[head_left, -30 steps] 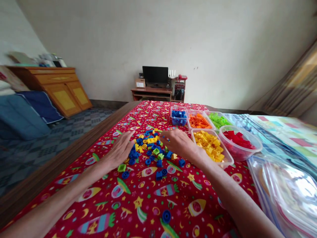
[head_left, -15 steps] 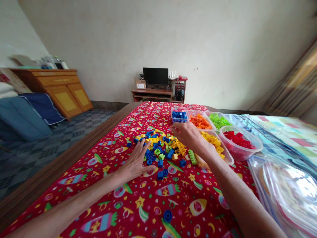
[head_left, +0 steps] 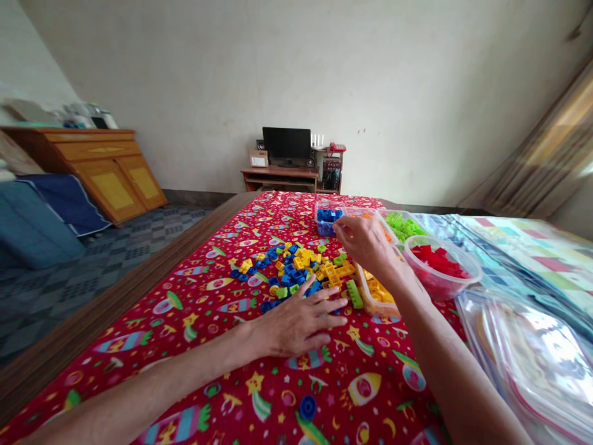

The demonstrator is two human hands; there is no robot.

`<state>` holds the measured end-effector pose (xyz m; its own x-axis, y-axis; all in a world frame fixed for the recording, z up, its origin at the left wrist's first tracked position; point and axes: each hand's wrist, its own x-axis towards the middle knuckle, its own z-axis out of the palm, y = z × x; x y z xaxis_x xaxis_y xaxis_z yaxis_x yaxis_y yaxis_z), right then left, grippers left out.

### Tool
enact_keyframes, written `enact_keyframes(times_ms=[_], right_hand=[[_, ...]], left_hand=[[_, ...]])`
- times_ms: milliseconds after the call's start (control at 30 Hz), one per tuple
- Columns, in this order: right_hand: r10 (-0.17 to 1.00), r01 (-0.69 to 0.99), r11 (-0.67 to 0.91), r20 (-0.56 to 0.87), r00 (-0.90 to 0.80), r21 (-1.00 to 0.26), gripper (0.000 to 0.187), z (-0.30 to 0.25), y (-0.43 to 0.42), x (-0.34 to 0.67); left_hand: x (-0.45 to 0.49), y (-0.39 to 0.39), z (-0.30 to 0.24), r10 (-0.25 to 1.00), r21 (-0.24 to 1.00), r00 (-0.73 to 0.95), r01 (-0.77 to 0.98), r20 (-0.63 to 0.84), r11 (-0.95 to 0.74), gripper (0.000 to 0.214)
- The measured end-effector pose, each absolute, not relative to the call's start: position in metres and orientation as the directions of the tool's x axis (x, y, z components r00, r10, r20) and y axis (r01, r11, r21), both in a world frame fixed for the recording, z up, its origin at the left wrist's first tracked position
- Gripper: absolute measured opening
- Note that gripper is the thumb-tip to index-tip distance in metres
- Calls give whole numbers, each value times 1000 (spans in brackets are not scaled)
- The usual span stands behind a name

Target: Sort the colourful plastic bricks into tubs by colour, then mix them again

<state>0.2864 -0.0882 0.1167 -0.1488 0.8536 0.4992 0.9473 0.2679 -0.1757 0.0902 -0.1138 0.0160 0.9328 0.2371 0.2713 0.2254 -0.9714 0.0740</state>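
Observation:
A loose pile of toy building bricks (head_left: pixel 296 267), mostly blue and yellow with some green, lies on a red patterned cloth (head_left: pixel 185 346). My left hand (head_left: pixel 301 322) rests flat at the near side of the pile, fingers spread over and beside a few bricks. Above the tubs, my right hand (head_left: pixel 364 242) has its fingertips pinched together beside the clear tub of blue bricks (head_left: pixel 325 229); anything between them is too small or hidden to make out. Its wrist partly covers the tub of yellow bricks (head_left: pixel 377 292) and the orange bricks (head_left: pixel 387 233).
A tub of green bricks (head_left: pixel 402 226) and a round tub of red bricks (head_left: pixel 438 262) stand at the right. Stacked clear lids (head_left: pixel 528 358) lie nearer me. One blue round piece (head_left: pixel 307 407) sits near the front. A green brick (head_left: pixel 354 295) lies beside the yellow tub.
My left hand has moved right, from the pile's left side to its near side. Some bricks have shifted left. My right hand has moved slightly right and covers more of the orange bricks.

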Motion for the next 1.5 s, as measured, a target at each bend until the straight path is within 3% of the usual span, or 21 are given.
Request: enact_keyframes(times_ms=[67, 267, 400, 633, 800, 1067, 1200, 1367, 1500], right_hand=[[853, 948, 283, 490, -180, -144, 33, 112, -87, 281], [853, 945, 316, 463, -241, -90, 33, 103, -88, 268], [868, 954, 276, 456, -196, -114, 34, 104, -84, 279], [924, 950, 277, 309, -224, -142, 28, 89, -68, 299], [940, 945, 292, 225, -256, -146, 28, 78, -63, 301], [935, 935, 354, 33, -353, -3, 36, 59, -74, 269], [930, 932, 362, 76, -361, 4, 40, 49, -74, 267], [923, 948, 289, 303, -238, -136, 39, 62, -70, 274], [946, 833, 256, 303, -113, -490, 27, 73, -69, 263]], left_hand=[[93, -115, 14, 212, 14, 944, 216, 254, -976, 32], [96, -70, 13, 352, -99, 877, 403, 329, -910, 30], [91, -33, 16, 494, 20, 800, 519, 341, -854, 30], [78, 17, 32, 572, 217, 648, 546, 503, -809, 32], [61, 28, 34, 680, 370, 637, 571, 363, -733, 33], [50, 33, 20, 713, 362, 669, 625, 209, -692, 34], [60, 24, 16, 705, 340, 683, 628, 190, -700, 33], [68, 15, 16, 693, 297, 685, 629, 225, -718, 16], [68, 13, 21, 728, 272, 636, 675, 258, -686, 11]])
